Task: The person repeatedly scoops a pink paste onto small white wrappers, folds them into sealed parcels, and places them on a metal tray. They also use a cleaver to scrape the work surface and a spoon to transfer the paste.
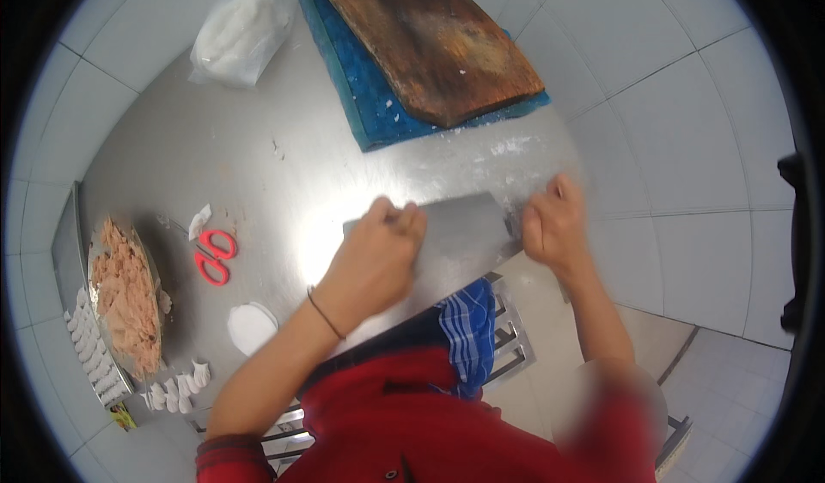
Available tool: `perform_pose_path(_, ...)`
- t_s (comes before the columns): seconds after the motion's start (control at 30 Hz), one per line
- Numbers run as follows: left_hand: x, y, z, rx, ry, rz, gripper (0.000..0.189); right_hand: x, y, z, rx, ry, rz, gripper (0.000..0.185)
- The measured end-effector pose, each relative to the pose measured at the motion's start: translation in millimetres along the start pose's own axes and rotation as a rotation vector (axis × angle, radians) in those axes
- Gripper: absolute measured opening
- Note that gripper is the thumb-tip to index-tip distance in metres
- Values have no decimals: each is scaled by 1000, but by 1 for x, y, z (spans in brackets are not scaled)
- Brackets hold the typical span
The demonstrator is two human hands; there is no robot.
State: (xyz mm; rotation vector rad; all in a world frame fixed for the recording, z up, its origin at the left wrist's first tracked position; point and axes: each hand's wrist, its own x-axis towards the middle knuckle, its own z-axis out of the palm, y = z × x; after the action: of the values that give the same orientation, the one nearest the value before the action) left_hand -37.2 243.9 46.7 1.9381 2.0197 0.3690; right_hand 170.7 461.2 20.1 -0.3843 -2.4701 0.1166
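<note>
A wide, flat cleaver blade [461, 231] lies low over the steel table's front edge. My right hand [554, 228] is curled at its right end, around what looks like the handle, mostly hidden by the fingers. My left hand [383, 251] has its fingers bent over the left part of the blade; whether it grips anything is hidden. Left of my left forearm is a small stack of round white wrappers [252, 328]. Red-handled scissors [216, 257] lie farther left, beside a scrap of white dough [200, 222]. Pinkish minced filling [126, 296] is heaped in a dish.
A wooden board [451, 45] rests on a blue board [361, 96] at the back. White dough sits in a plastic bag [238, 35]. Pleated white dumplings [177, 389] stand at the lower left, others on a tray [72, 244]. A blue checked cloth [467, 335] hangs by the front edge.
</note>
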Motion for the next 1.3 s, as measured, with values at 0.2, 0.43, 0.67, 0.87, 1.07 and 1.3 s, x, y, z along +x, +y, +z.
perform_pose_path(0.2, -10, -3, 9, -70, 94, 24, 66, 6, -13, -11, -3, -1, 110, 17)
perform_pose_path(0.43, 2, -1, -1, 101, 343, 86, 52, 16, -17, -5, 6, 14, 179, 17)
perform_pose_path(0.67, 16, -5, -16, 21, 250, 90, 49, 6, 7, 10, -41, 87, -30, 13)
perform_pose_path(0.87, 16, -9, -8, -25, 46, 32, 53, 19, -10, -1, -20, 52, 46, 15)
perform_pose_path(1.07, 36, -21, -23, -14, 145, 73, 49, 35, 2, 9, -49, 30, 197, 18)
perform_pose_path(1.3, 33, 1, -2, 288, 161, 204, 39, -12, 5, -22, -98, 20, 174, 17)
